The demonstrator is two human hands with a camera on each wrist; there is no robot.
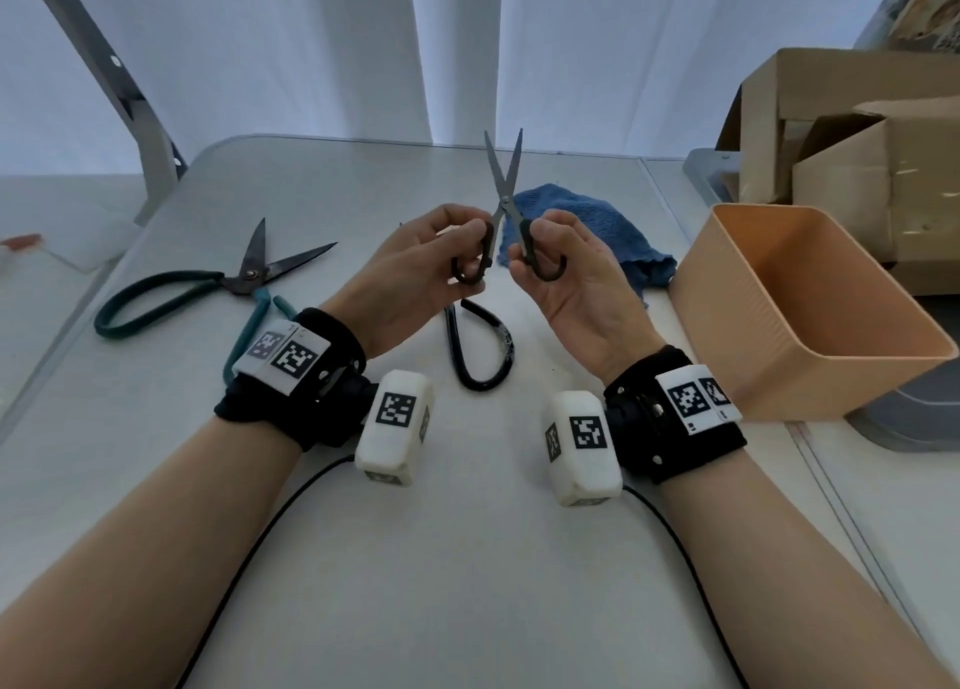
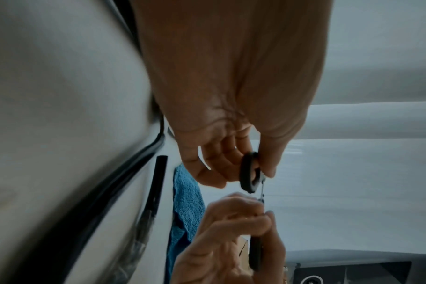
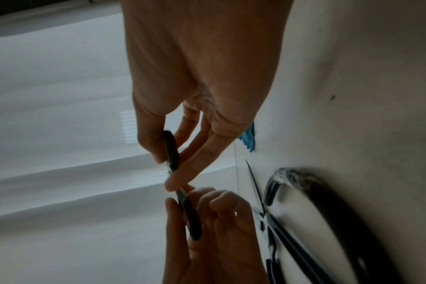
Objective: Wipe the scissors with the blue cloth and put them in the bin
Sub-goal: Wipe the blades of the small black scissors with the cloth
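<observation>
Between the two raised hands, the small black-handled scissors (image 1: pixel 503 205) stand blades-up and slightly parted, the left hand (image 1: pixel 415 277) pinching one handle loop, the right hand (image 1: pixel 569 283) the other. Just beyond the right hand lies the blue cloth (image 1: pixel 587 225); further right sits the orange bin (image 1: pixel 810 355).

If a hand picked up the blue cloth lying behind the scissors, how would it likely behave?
The blue cloth lies crumpled in soft folds on the table, so it would probably droop limply rather than hold its shape. Its looped terry texture suggests it is light and grippy, not slippery. Lying flat and bunched, it seems unlikely to roll or tip.
</observation>
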